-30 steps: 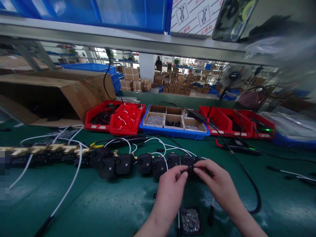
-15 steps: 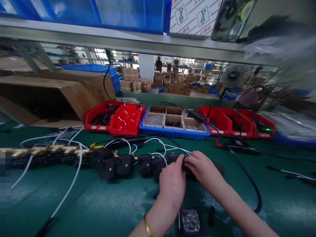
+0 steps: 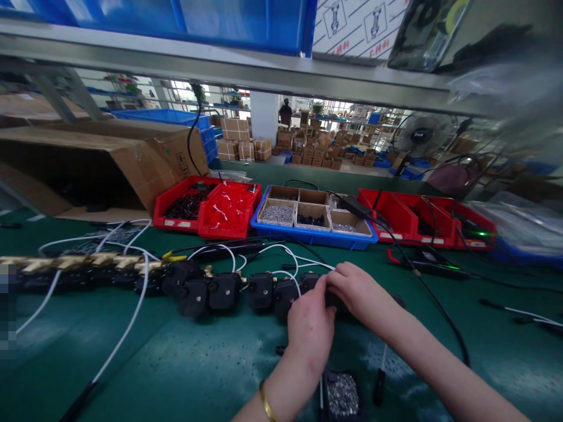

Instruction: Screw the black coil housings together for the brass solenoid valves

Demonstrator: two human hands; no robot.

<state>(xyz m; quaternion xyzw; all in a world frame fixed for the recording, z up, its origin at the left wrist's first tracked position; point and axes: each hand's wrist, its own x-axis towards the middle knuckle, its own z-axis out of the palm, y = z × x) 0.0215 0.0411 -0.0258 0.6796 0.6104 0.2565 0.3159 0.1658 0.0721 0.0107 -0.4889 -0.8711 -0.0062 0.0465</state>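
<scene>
My left hand (image 3: pixel 311 322) and my right hand (image 3: pixel 358 293) meet at the right end of a row of black housings (image 3: pixel 260 292). Both have their fingers pinched together on a dark part, largely covered by the fingers. White cables (image 3: pixel 294 258) run from the housings behind my hands. Brass fittings (image 3: pixel 103 261) top the black units farther left. Below my hands, a small black tray (image 3: pixel 342 394) holds shiny metal screws, and a black connector on a white cable (image 3: pixel 379 384) lies at its right.
Behind the row stand red bins (image 3: pixel 180 223), a blue tray of compartments (image 3: pixel 312 237) and more red bins (image 3: pixel 435 239). An open cardboard box (image 3: pixel 145 176) lies at the left. A metal shelf beam (image 3: pixel 246 73) crosses above. Black cable (image 3: pixel 440 305) curves at the right.
The camera view has shifted slightly. My hands stay together at the same part, with the right wrist a little farther right, and more of the white cable by the tray now shows.
</scene>
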